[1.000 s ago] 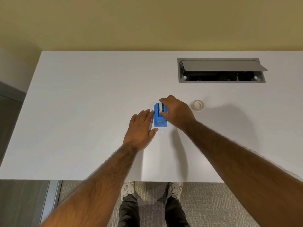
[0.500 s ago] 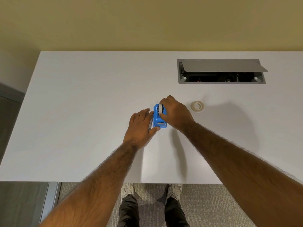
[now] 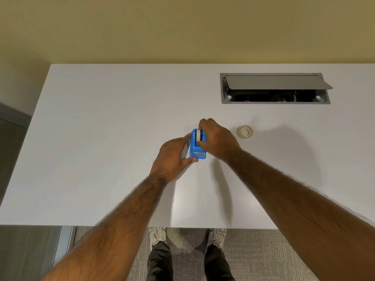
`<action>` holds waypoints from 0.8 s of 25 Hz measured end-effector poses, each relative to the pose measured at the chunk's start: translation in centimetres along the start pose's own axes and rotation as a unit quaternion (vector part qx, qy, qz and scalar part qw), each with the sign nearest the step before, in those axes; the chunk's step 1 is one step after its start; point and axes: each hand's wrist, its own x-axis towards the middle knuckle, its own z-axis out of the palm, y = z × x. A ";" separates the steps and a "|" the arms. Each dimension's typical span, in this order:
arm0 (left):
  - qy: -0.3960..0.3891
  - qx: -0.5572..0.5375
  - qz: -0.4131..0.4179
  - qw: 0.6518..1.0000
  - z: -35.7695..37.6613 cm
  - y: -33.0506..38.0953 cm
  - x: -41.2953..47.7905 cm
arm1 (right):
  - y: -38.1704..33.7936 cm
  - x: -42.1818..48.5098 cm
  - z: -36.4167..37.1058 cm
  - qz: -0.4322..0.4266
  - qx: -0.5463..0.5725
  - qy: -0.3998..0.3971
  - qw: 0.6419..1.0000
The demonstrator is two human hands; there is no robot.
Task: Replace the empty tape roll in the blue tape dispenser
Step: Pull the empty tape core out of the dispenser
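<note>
While the dispenser (image 3: 197, 148) was braced by the left hand (image 3: 174, 157), the core (image 3: 198, 136) was pinched by the right hand (image 3: 218, 139); a straight upward pull was advised.

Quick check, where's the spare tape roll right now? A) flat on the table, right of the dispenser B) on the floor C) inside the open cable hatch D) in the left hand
A: the spare tape roll lies flat on the white table, to the right of the blue tape dispenser, past the right hand and untouched by either hand.
</note>
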 end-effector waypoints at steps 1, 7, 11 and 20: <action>-0.006 -0.006 -0.009 1.000 -0.1 0.1 0.2 | 0.0 0.0 0.0 -0.004 -0.003 0.000 1.000; -0.044 -0.049 -0.022 0.998 -1.2 0.6 1.9 | 0.1 -0.1 0.2 -0.001 0.021 -0.001 1.000; -0.046 -0.046 -0.031 0.997 -1.0 0.4 2.2 | 0.0 -0.3 0.2 -0.017 0.021 0.015 1.000; -0.076 -0.049 -0.044 0.995 -1.5 0.3 2.9 | -0.1 0.1 0.5 -0.004 -0.006 -0.001 1.000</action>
